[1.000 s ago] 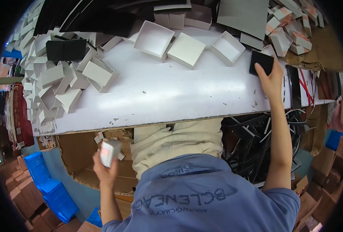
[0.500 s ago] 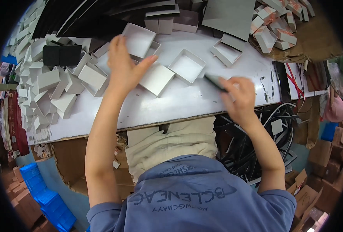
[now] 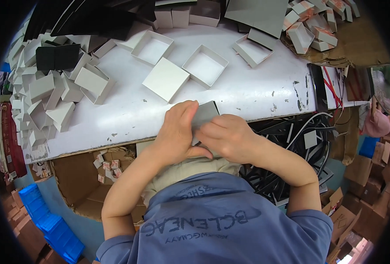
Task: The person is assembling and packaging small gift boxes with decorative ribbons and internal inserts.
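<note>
A grey piece (image 3: 206, 113) was held between the left hand (image 3: 175, 132) and the right hand (image 3: 228, 138) — work on it looked unfinished.
The left hand gripped its left side and the right hand's curled fingers closed on its lower part, hiding the exact hold; the piece sat at the near edge of the bench (image 3: 248, 92), outside any box. Beyond it an open white box (image 3: 205, 66) stood just beside a flat-side-up box (image 3: 166, 79). The heap of white boxes (image 3: 43, 90) at left suggested plenty left — how much was done was hard to tell.
</note>
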The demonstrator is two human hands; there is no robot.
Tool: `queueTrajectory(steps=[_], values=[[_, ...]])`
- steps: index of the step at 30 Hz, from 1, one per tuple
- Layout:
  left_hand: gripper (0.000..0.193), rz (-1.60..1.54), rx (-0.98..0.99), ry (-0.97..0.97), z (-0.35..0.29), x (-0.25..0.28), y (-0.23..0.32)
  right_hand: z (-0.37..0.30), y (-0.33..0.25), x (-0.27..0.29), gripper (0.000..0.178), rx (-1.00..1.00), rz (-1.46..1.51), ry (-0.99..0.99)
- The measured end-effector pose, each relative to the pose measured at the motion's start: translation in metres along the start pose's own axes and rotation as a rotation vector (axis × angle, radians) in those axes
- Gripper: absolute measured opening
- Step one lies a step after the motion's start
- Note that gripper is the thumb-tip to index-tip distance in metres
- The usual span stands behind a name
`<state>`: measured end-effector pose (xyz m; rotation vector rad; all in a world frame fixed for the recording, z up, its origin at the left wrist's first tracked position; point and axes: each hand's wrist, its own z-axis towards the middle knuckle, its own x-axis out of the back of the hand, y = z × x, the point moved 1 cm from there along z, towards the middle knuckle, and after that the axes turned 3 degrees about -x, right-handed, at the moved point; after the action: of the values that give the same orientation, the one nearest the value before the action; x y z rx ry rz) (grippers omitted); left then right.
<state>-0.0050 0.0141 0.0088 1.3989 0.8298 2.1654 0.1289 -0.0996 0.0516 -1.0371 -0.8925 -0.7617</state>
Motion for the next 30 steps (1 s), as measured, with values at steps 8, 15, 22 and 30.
queueTrajectory(steps=[8,15,22,30], values=[[0.042,0.341,-0.128,-0.169,-0.022,0.043,0.004,-0.018,0.105,0.039,0.023,-0.311,-0.533,0.396],[0.067,0.073,-0.087,-0.069,-0.021,0.024,-0.009,-0.015,0.043,0.031,0.023,-0.880,1.256,0.567],[0.102,-0.270,-0.165,0.040,0.002,0.012,-0.016,0.011,0.023,-0.001,0.028,-0.551,0.335,0.188],[0.082,0.023,-0.122,-0.098,-0.002,0.016,-0.007,-0.009,0.013,0.001,0.102,-0.247,0.059,-0.039]])
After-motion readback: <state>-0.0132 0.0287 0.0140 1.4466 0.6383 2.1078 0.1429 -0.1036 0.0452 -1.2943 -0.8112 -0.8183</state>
